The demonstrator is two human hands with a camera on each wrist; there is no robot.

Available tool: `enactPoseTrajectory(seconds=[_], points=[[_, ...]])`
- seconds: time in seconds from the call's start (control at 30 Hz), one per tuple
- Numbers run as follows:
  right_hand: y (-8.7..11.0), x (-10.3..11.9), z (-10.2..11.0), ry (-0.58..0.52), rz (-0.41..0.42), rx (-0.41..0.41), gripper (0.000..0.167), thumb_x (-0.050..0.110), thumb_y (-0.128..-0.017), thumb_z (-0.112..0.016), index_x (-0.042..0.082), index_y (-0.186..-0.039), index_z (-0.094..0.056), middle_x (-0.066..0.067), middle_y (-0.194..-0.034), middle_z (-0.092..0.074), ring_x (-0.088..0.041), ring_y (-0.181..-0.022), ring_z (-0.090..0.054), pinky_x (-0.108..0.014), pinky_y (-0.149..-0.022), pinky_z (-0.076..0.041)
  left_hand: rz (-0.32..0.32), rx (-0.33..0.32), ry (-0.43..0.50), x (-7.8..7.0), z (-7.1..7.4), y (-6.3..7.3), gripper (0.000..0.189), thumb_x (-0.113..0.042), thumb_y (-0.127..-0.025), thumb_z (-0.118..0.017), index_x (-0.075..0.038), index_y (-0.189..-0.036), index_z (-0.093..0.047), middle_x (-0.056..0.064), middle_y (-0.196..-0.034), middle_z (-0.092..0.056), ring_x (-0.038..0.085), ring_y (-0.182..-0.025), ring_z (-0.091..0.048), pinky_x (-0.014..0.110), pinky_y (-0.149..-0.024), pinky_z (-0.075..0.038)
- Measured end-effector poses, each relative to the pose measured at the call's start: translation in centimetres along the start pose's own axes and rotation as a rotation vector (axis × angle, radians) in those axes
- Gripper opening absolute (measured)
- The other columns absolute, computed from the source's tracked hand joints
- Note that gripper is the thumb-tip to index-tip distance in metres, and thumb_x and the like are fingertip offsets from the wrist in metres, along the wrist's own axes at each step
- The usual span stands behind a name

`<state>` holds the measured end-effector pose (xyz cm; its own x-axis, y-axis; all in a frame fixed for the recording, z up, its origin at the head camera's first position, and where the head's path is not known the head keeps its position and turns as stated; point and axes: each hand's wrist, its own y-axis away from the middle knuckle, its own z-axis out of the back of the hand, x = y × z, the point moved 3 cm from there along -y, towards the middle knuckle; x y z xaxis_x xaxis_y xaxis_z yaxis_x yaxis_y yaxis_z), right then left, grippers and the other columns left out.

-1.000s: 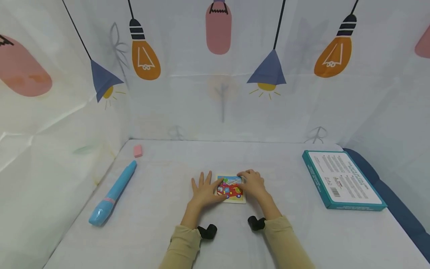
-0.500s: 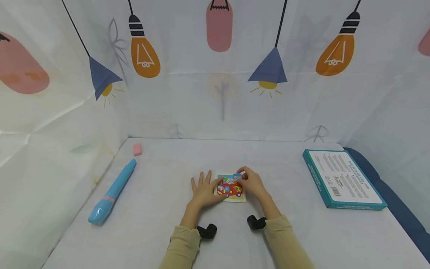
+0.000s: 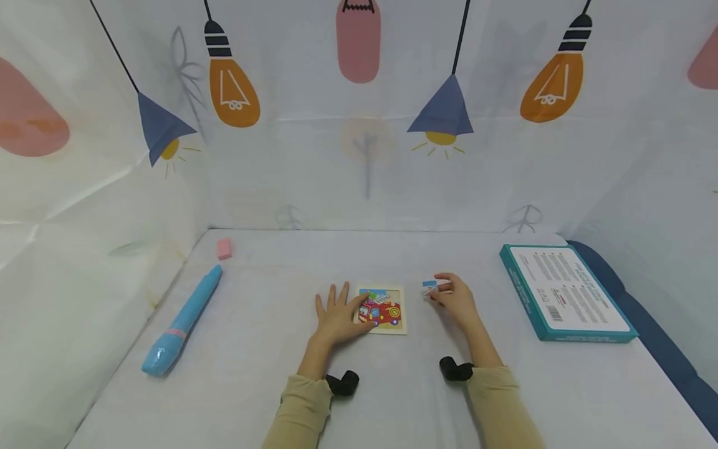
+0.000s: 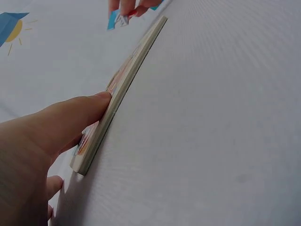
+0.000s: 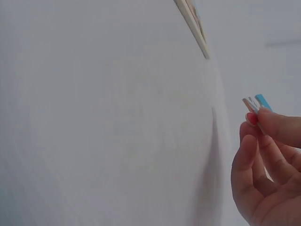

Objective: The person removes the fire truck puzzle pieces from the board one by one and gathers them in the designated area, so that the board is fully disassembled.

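A small wooden puzzle (image 3: 404,312) with a fire engine picture lies flat on the table in the head view. My left hand (image 3: 335,321) rests at its left side, fingers spread, thumb and forefinger touching its face. The left wrist view shows the thumb (image 4: 77,113) pressing near the board's edge. To the right of the board, my right hand (image 3: 459,302) pinches a little blue and white puzzle piece (image 3: 429,285) between thumb and fingers. The right wrist view shows this piece (image 5: 263,101) tilted, raised off the table; part of it is hidden by the thumb.
On the left lie a blue pen-shaped object (image 3: 185,321) and a pink block (image 3: 224,249). A teal-edged box (image 3: 566,293) lies on the right, beside dark blue padding (image 3: 656,318). A white printed sheet (image 3: 314,168) hangs behind the white table (image 3: 291,399).
My right hand has lifted the puzzle piece from the board's upper right and carried it to the right. The left hand has stayed on the board. The head view has shifted slightly.
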<state>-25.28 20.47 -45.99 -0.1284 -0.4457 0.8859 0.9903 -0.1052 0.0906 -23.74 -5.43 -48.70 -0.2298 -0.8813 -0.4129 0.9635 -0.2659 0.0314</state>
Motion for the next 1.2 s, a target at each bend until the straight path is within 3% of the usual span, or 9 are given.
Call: enactPoseTrajectory(seconds=[0.23,0.6,0.87,1.2], points=[[0.2,-1.0,2.6,-0.041,-0.082,-0.067,0.036,0.008,-0.087,-0.061,-0.007,-0.119,-0.052,-0.020,-0.105,-0.060,-0.008,-0.078,-0.062,-0.018,-0.070,-0.052,0.009,0.006,0.011,0.0,0.2,0.0,0.070,-0.058,-0.075,-0.063,-0.030,-0.137,-0.046,0.013,-0.152,-0.020,0.040,-0.139,-0.006,0.065,-0.103,0.005],[0.5,-2.5,5.0,-0.014,-0.125,-0.123,0.038,0.012,-0.089,-0.060,-0.005,-0.122,-0.052,-0.018,-0.104,-0.057,-0.005,-0.074,-0.055,-0.011,-0.065,-0.047,0.004,-0.001,0.015,0.1,0.2,0.0,0.070,-0.058,-0.075,-0.063,-0.029,-0.136,-0.046,0.014,-0.152,-0.020,0.040,-0.139,-0.006,0.065,-0.103,0.004],[0.4,-3.5,6.4,0.060,-0.168,-0.126,0.039,0.015,-0.091,-0.055,-0.004,-0.125,-0.050,-0.021,-0.111,-0.055,-0.020,-0.087,-0.055,-0.012,-0.065,-0.045,-0.002,0.000,0.018,0.1,0.2,0.0,0.070,-0.058,-0.075,-0.064,-0.028,-0.136,-0.046,0.014,-0.152,-0.020,0.040,-0.139,-0.006,0.065,-0.103,0.004],[0.3,-4.7,8.0,0.082,-0.248,-0.169,0.040,0.012,-0.092,-0.051,-0.006,-0.128,-0.047,-0.024,-0.116,-0.050,-0.027,-0.095,-0.052,-0.020,-0.069,-0.044,-0.010,0.013,0.021,0.2,0.0,0.0,0.070,-0.058,-0.075,-0.063,-0.028,-0.137,-0.046,0.014,-0.152,-0.020,0.041,-0.139,-0.005,0.065,-0.103,0.004]])
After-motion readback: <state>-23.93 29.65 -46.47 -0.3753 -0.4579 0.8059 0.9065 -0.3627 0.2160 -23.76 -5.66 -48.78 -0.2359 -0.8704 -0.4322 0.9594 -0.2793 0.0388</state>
